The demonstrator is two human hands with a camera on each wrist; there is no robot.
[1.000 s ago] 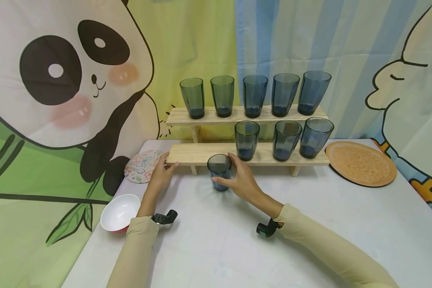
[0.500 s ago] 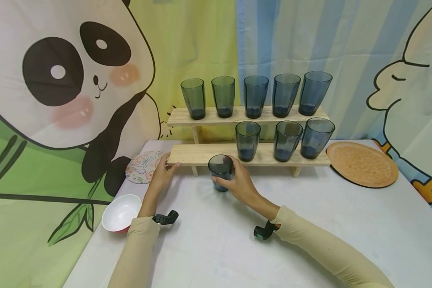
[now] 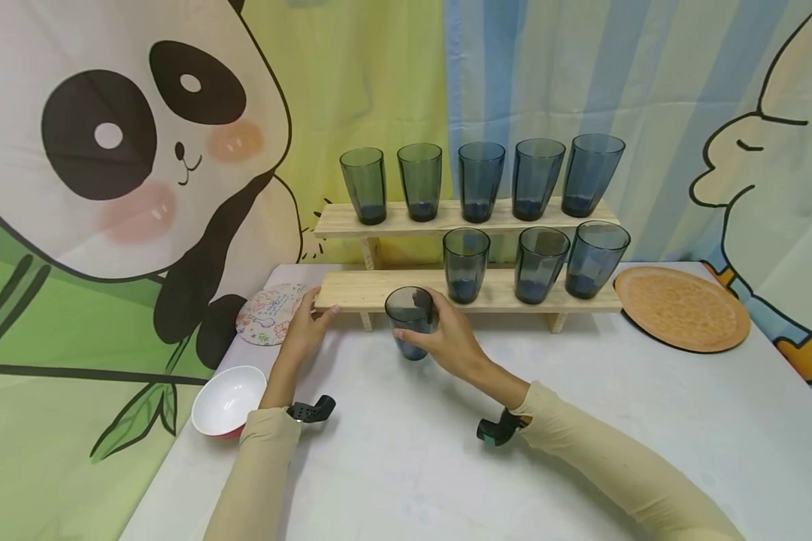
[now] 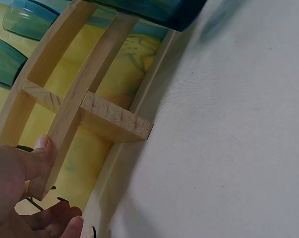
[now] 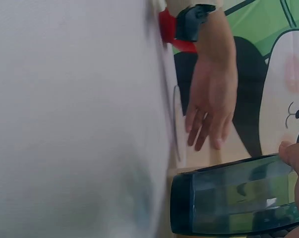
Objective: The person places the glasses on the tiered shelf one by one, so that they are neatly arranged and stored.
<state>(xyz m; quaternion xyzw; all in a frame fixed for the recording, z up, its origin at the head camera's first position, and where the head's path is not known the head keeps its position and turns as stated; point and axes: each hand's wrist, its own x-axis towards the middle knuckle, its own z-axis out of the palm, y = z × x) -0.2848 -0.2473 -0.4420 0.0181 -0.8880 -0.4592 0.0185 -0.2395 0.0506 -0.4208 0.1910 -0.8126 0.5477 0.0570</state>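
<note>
My right hand grips a blue-grey drinking glass, thumb on the near side and fingers around the back. The glass is in front of the lower board and overlaps its front edge in the head view. In the right wrist view, the base of the glass shows above the white tabletop. My left hand holds the left end of the two-tier wooden shelf at its lower board. In the left wrist view, the thumb presses the board's front edge, with the other fingers around its end.
Several similar glasses line the upper board, and three more stand on the lower board's right part. A round floral mat and a white bowl lie at left. A round tan board lies at right.
The glass in my right hand has shifted slightly left, and its rim has risen a little toward the lower board. My left hand stays on the shelf end.
</note>
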